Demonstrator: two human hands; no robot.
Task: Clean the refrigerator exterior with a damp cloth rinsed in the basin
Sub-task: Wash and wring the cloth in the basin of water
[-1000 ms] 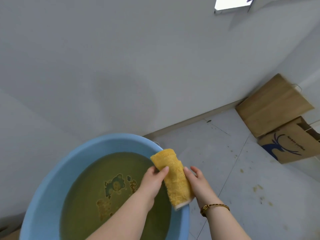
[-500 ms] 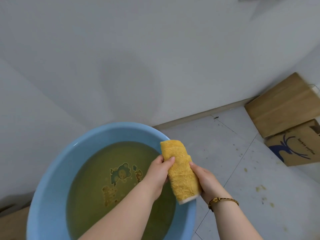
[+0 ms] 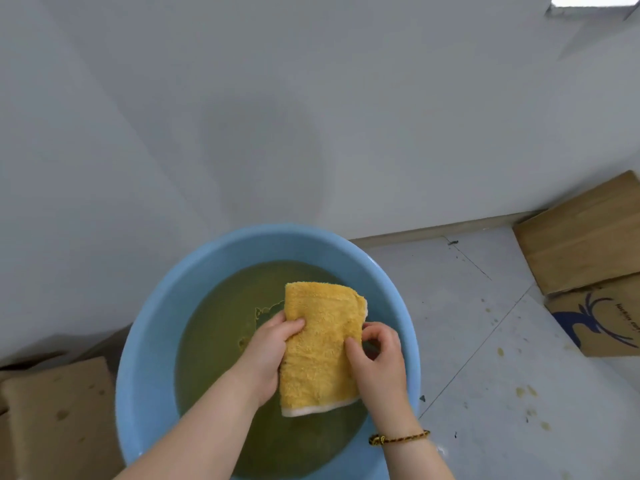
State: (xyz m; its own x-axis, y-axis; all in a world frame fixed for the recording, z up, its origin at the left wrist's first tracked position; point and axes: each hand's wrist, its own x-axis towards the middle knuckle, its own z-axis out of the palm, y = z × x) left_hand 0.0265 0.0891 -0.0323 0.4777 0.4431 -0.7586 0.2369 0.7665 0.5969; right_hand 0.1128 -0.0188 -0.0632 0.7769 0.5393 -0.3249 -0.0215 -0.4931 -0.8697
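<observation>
Overhead, a folded yellow terry cloth with a white hem (image 3: 320,344) hung over the right half of a round blue plastic basin (image 3: 145,358), above the murky green-brown water (image 3: 221,323) that filled it. The cloth's long axis ran from the person outward toward the pale grey-white wall (image 3: 242,116). Its white-hemmed end lay nearest the person and its rounded, folded end pointed away, with the whole length leaning slightly to the right at the far end. Whether the hemmed edge touched the water could not be told.

Both hands had it. The left hand (image 3: 266,358) took the cloth's left edge about midway along, thumb laid across the front face and the other fingers out of sight behind, so its grip was closed round the fabric. The right hand (image 3: 379,362) met the opposite edge at about the same height, its fingers curled in a narrow grip that pinched the cloth's right border. A thin braided brown-and-yellow bracelet (image 3: 398,438) circled the right wrist.

The basin stood on a light tiled floor (image 3: 485,393) marked with small yellowish spots. To the right, near the wall, lay a plain brown paper bag (image 3: 581,237) and beside it a brown paper bag with a blue print (image 3: 602,320). A stained sheet of brown cardboard (image 3: 59,417) lay left of the basin.
</observation>
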